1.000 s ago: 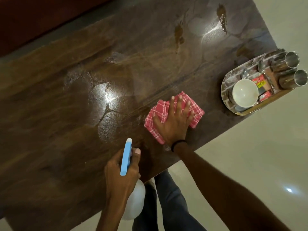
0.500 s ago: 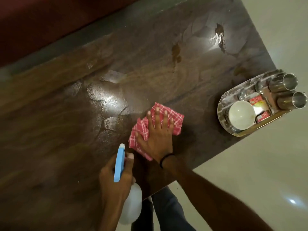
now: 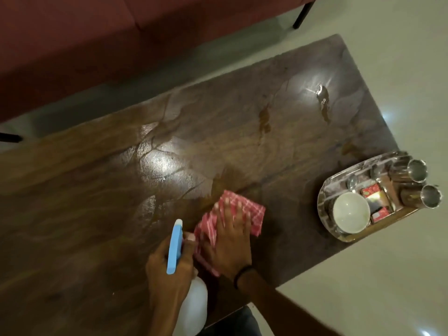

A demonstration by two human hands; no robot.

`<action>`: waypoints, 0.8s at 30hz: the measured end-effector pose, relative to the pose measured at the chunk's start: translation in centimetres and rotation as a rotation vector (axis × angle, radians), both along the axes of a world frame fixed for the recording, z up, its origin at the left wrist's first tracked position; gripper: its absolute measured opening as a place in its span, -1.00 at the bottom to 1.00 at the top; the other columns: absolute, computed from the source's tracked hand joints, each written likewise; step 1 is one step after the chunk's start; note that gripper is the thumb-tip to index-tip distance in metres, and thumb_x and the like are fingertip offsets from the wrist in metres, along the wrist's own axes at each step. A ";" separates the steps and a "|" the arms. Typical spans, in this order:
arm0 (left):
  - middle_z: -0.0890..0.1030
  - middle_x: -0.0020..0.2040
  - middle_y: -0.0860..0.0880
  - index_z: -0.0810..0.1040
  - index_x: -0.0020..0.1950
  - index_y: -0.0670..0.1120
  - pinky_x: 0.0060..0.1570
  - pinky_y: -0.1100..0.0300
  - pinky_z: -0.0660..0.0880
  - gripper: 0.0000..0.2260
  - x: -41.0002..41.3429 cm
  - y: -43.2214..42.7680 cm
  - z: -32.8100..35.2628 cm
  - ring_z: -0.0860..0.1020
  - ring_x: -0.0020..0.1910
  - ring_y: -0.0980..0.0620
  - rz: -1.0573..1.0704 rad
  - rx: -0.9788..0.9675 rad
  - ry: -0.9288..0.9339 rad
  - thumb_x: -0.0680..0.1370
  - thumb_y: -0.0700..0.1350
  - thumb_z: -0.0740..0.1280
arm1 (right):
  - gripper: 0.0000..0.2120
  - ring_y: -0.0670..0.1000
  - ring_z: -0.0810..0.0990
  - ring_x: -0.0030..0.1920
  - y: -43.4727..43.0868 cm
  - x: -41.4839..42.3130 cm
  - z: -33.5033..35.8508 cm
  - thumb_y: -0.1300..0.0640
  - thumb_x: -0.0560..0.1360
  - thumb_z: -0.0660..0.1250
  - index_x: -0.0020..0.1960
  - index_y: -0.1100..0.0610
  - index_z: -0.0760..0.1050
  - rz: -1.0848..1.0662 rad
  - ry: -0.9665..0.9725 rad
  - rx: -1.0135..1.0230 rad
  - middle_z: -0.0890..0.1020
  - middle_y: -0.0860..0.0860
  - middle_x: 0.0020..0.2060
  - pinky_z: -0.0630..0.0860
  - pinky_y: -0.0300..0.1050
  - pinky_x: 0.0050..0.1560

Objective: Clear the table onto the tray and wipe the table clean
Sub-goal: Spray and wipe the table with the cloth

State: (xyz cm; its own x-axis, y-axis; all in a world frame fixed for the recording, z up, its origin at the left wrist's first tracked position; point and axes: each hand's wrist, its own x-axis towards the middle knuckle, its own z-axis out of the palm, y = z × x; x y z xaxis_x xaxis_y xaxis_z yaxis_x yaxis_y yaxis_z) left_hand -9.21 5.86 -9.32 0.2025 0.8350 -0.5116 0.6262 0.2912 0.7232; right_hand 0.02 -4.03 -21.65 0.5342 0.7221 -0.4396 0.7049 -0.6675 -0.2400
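Observation:
A red checked cloth point(image 3: 252, 212) lies on the dark wooden table point(image 3: 97, 214) near its front edge. My right hand point(image 3: 230, 241) presses flat on the cloth with fingers spread. My left hand point(image 3: 169, 270) grips a white spray bottle point(image 3: 194, 309) with a blue head point(image 3: 175, 246), just left of the cloth. A steel tray point(image 3: 326, 190) sits at the table's right front corner, holding a white bowl point(image 3: 350, 212), two steel tumblers point(image 3: 417, 170), small red packets point(image 3: 371, 190) and a spoon. Brown spill stains point(image 3: 264, 118) and wet streaks point(image 3: 323, 103) mark the far right of the table.
A dark red sofa point(image 3: 97, 32) runs along the far side of the table, with a black leg point(image 3: 303, 13) at the right. Pale tiled floor point(image 3: 375, 275) surrounds the table's right and front. My legs show below the front edge.
My right hand slid the cloth leftward along the table, toward the spray bottle. The view shifted back, showing more of the sofa and the table's far end.

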 end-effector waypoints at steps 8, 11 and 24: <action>0.56 -0.53 0.05 0.46 -0.34 -0.07 -0.59 0.44 0.38 -0.77 1.5 2.6 -0.3 0.52 -0.60 0.14 0.007 -0.021 -0.074 0.44 -0.20 0.46 | -0.13 0.25 -0.19 0.61 8.7 7.2 -1.2 -0.44 0.53 0.03 0.65 0.06 -0.05 -0.094 -0.143 0.069 -0.08 0.12 0.62 -0.23 0.34 0.53; 0.52 -0.58 -0.05 0.50 -0.34 -0.14 -0.59 0.34 0.43 -0.77 1.7 4.1 -0.7 0.48 -0.64 0.09 0.008 -0.043 -0.083 0.47 -0.18 0.46 | -0.20 0.25 -0.17 0.61 5.9 4.1 -0.4 -0.41 0.55 -0.02 0.64 0.01 -0.01 -0.024 -0.071 0.010 -0.10 0.10 0.62 -0.17 0.35 0.54; 0.58 -0.52 0.09 0.45 -0.32 -0.09 -0.60 0.43 0.40 -0.75 1.0 9.4 -2.6 0.53 -0.59 0.12 0.013 -0.103 -0.029 0.47 -0.23 0.47 | -0.16 0.28 -0.20 0.60 11.4 4.8 -0.8 -0.40 0.56 0.05 0.65 0.07 -0.04 0.035 -0.087 0.052 -0.13 0.17 0.62 -0.04 0.41 0.51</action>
